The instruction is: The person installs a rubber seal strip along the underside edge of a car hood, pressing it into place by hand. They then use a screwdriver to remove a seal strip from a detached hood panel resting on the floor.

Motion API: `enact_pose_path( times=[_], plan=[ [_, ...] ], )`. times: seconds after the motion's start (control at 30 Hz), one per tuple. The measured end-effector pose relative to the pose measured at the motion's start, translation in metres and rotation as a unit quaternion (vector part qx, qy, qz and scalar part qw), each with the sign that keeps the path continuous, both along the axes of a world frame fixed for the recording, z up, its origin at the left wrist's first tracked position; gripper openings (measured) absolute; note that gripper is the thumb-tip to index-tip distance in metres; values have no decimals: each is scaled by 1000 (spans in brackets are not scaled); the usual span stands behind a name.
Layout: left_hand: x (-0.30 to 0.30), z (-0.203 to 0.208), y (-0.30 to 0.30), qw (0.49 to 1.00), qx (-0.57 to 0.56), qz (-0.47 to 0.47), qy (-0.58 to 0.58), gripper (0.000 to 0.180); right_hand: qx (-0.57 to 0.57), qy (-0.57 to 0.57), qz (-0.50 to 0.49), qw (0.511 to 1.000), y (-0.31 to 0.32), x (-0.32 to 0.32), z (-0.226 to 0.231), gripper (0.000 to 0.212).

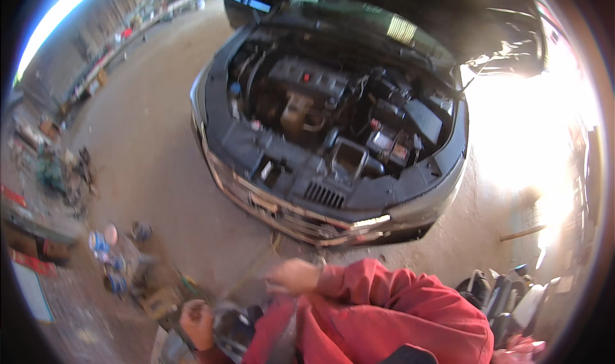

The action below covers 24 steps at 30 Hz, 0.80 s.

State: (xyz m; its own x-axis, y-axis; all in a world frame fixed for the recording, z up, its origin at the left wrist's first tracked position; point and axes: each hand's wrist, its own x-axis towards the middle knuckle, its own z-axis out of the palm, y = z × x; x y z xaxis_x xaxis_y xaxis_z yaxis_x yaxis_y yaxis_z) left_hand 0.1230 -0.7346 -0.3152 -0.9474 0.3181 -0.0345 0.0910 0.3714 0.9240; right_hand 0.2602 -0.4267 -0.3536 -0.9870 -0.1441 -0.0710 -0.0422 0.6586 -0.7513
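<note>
My left hand (pixel 197 323) is low in the picture, its fingers curled; what they hold, if anything, does not show clearly. Right beside it is a clear, shiny container-like thing (pixel 232 329) with dark parts, too blurred to name. My right hand (pixel 293 277) reaches leftward across my front from a red sleeve (pixel 391 293), smeared by motion, so its fingers cannot be read. Ahead of both hands stands a car (pixel 333 220) with its hood (pixel 442 18) raised. Its engine (pixel 307 79) and battery (pixel 389 145) are exposed, and neither hand touches them.
Several cans (pixel 115 282) stand on a cluttered bench at the lower left, near a cardboard box (pixel 160 302). Scrap and parts (pixel 54 172) line the left wall. At the lower right are dark and white containers (pixel 528 305). A stick (pixel 522 233) lies on the sunlit floor.
</note>
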Motion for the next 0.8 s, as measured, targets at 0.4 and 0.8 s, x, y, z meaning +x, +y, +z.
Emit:
enact_pose_path(
  times=[0.4, 0.8],
  plan=[
    [14, 62, 206, 882, 28, -337, 327, 22, -388, 40, -297, 871, 21, 8, 60, 33],
    [-1, 103, 303, 767, 26, -489, 414, 53, -628, 174, -456, 606, 69, -5, 85, 34]
  ],
)
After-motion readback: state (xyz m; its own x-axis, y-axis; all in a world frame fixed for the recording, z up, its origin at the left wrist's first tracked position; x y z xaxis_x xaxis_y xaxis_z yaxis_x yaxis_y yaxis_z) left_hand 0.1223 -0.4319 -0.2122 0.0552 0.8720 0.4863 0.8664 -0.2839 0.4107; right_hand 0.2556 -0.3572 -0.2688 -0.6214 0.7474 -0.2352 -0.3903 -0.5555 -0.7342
